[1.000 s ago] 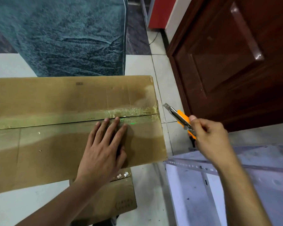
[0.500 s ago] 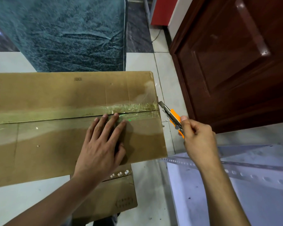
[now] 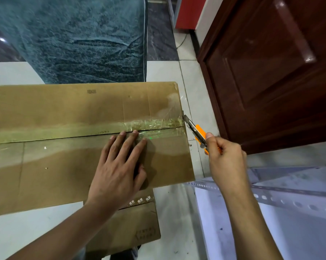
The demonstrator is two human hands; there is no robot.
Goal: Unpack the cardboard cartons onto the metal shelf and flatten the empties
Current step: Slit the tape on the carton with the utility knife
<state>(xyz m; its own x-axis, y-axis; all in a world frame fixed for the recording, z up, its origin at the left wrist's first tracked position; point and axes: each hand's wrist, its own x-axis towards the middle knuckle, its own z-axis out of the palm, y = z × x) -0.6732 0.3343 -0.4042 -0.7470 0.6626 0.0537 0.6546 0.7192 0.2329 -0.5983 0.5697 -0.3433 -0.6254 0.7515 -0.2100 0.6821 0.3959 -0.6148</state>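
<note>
Pale floor tiles run between a dark wooden door on the right and a teal wrapped block at the back. Across them lies a big cardboard carton, closed, its top flaps meeting along a seam covered with clear tape.

The left hand lies flat on the near flap, palm down, fingers straight and a little spread, reaching right up to the seam. Its forearm comes in from the lower left. The right hand is off the carton's right end, fingers curled round an orange utility knife, thumb on top of the handle. The blade points up and to the left, its tip at the carton's right edge where the tape wraps over. The two hands are apart, one on the lid, one beside the box.

A smaller carton pokes out from under the big one's near edge, below the left wrist. The metal shelf, grey-white with a perforated rail, sits at lower right under the right forearm, near the big carton's corner; whether they touch I cannot tell.
</note>
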